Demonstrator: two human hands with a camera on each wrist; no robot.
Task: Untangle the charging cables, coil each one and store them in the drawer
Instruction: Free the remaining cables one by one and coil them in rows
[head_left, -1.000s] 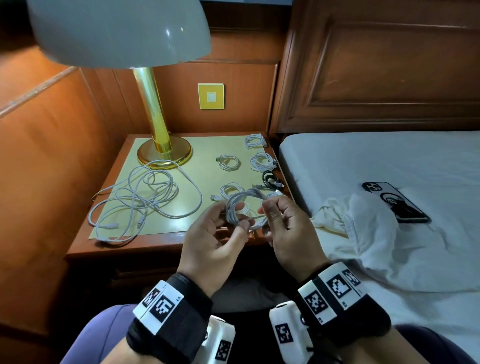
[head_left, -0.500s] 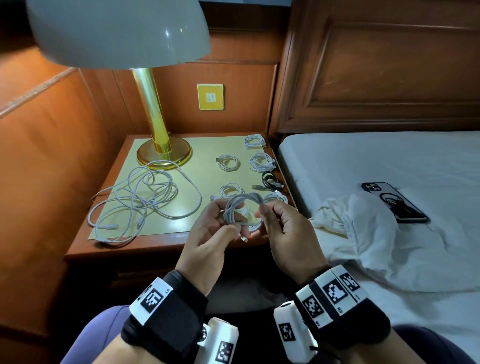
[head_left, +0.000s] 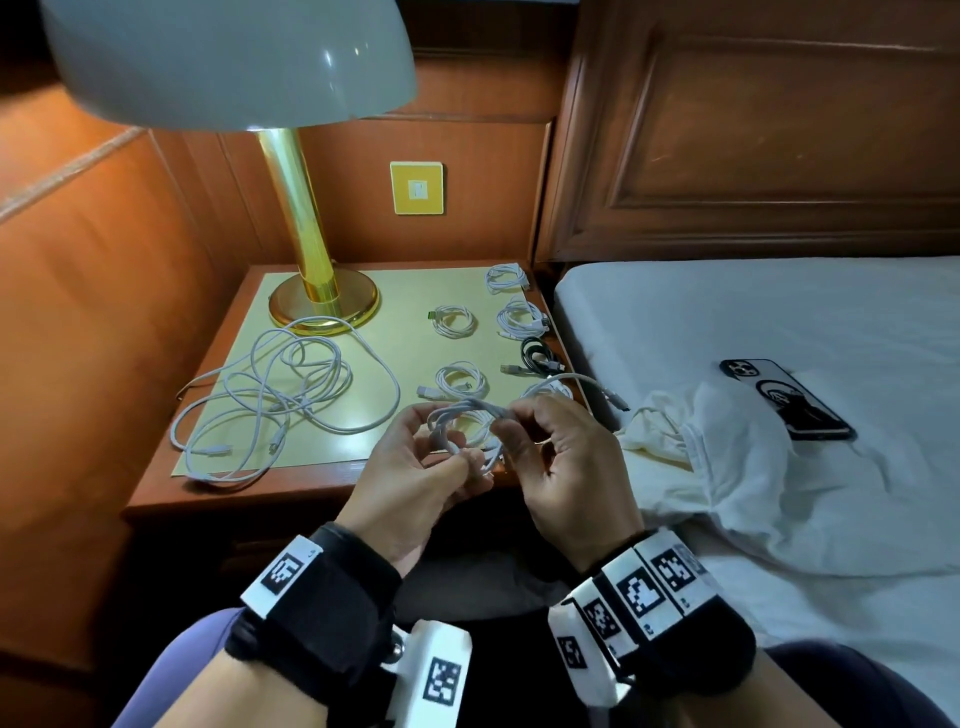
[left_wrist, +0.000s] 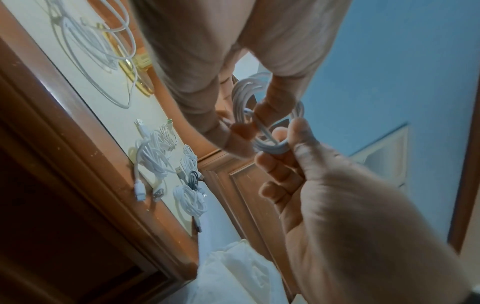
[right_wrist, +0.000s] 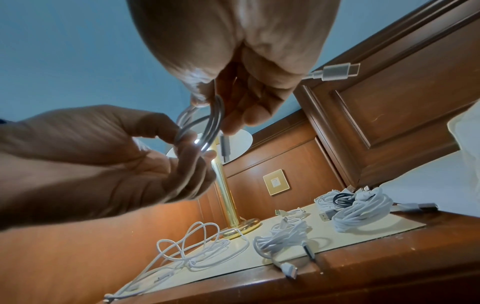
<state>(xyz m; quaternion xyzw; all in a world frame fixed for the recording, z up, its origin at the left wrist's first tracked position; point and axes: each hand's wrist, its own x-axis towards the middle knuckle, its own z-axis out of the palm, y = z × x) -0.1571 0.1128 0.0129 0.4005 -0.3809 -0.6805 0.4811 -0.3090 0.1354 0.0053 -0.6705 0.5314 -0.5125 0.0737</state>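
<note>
A white cable coil (head_left: 467, 423) hangs between both hands above the nightstand's front edge. My left hand (head_left: 460, 454) pinches the coil's lower side with thumb and fingers. My right hand (head_left: 506, 418) pinches the top of the coil. The cable's free end runs right over that hand to a grey plug (head_left: 618, 402). The left wrist view shows the coil (left_wrist: 259, 123) between the fingers, and the right wrist view shows the coil (right_wrist: 205, 123) and plug (right_wrist: 337, 72). A loose white cable tangle (head_left: 280, 384) lies on the left of the nightstand (head_left: 322, 475).
Several small coiled white cables (head_left: 454, 319) and a black one (head_left: 537, 353) lie on the nightstand's right half. A brass lamp (head_left: 311, 260) stands at its back. The bed (head_left: 727, 322) on the right holds a phone (head_left: 784, 397) and crumpled white cloth (head_left: 753, 467).
The coil has flattened between my hands and dropped slightly. Its free end with the plug now sticks out to the right past my right hand.
</note>
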